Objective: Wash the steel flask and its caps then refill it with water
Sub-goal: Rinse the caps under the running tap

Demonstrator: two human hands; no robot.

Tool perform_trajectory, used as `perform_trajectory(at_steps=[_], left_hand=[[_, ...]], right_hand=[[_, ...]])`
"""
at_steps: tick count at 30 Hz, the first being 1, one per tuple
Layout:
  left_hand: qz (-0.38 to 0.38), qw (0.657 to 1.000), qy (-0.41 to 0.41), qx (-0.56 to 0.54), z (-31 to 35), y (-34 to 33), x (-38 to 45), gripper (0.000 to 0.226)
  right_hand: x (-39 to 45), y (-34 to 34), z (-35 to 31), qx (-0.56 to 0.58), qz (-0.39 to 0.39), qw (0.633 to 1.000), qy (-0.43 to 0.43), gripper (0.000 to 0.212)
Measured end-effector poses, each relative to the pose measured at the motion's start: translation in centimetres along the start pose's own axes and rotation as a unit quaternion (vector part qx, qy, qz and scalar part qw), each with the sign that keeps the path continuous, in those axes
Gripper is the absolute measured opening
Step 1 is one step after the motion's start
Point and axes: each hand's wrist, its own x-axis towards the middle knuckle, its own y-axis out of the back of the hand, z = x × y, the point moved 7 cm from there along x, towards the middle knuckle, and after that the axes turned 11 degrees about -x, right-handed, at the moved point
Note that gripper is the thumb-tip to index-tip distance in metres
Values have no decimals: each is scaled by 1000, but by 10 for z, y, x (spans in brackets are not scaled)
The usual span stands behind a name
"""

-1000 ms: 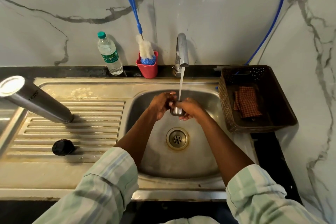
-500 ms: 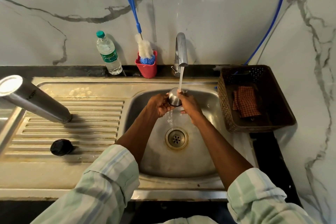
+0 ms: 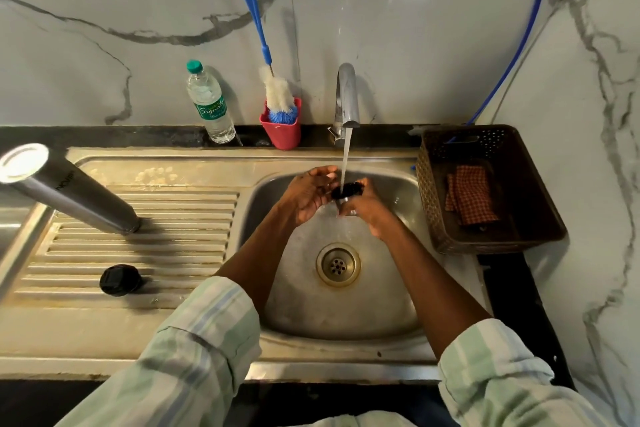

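Observation:
Under the running tap (image 3: 347, 97), my right hand (image 3: 363, 208) grips a flask cap (image 3: 346, 191); its dark side faces up into the stream. My left hand (image 3: 304, 194) is beside it over the sink bowl (image 3: 398, 305), fingers fairly straight and touching the cap's left edge. The steel flask (image 3: 69, 191) stands mouth down on the ribbed drainboard (image 3: 138, 253) at the left. A black inner cap (image 3: 119, 280) lies on the drainboard in front of the flask.
A plastic water bottle (image 3: 209, 107) and a red holder (image 3: 282, 130) with a blue-handled bottle brush (image 3: 263, 45) stand against the marble wall. At the right, a brown basket (image 3: 519, 239) holds a checked cloth (image 3: 469, 194). The drain (image 3: 337, 264) lies below my hands.
The cap has been turned in my hands: its steel side showed before, its dark side shows now. My left hand has loosened from gripping to touching it.

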Motion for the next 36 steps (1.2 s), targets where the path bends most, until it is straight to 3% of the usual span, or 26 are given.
perform_trajectory(at_steps=[3,10,15,18,19,21,23,25,29,32,34,36], left_hand=[[27,1000,-1,2,3,1,3,30],[108,994,-23,5,7,20,7,17],[149,989,-8,24,1,35,6,19],[156,987,-4,40,-1,36,4,22],[154,987,-5,47,-1,35,4,22],[142,987,-11,72,2,33,5,21],[123,987,-9,106,4,29,6,22],[110,986,-3,122,6,26,8,26],[124,981,-4,148,15,20,9,18],[120,981,-73,131,35,7,11,21],[102,983,-112,102,49,-4,14,22],[80,986,-122,86,57,-18,18,35]], right_hand=[[4,1,1,-127,84,986,72,76],[-3,1,-6,-153,158,964,152,73],[-11,-4,-11,-185,181,952,161,77],[-9,-5,-5,-184,180,961,102,63],[-9,-6,0,-159,155,973,58,55],[-10,-17,11,11,39,997,-61,41],[-18,-27,13,208,-62,964,-156,43],[-19,-26,11,292,-97,932,-194,49],[-18,-24,7,333,-106,911,-218,51],[-20,-21,2,352,-106,906,-211,48],[-17,-20,2,336,-90,919,-185,36],[-14,-18,3,251,-45,958,-129,33]])
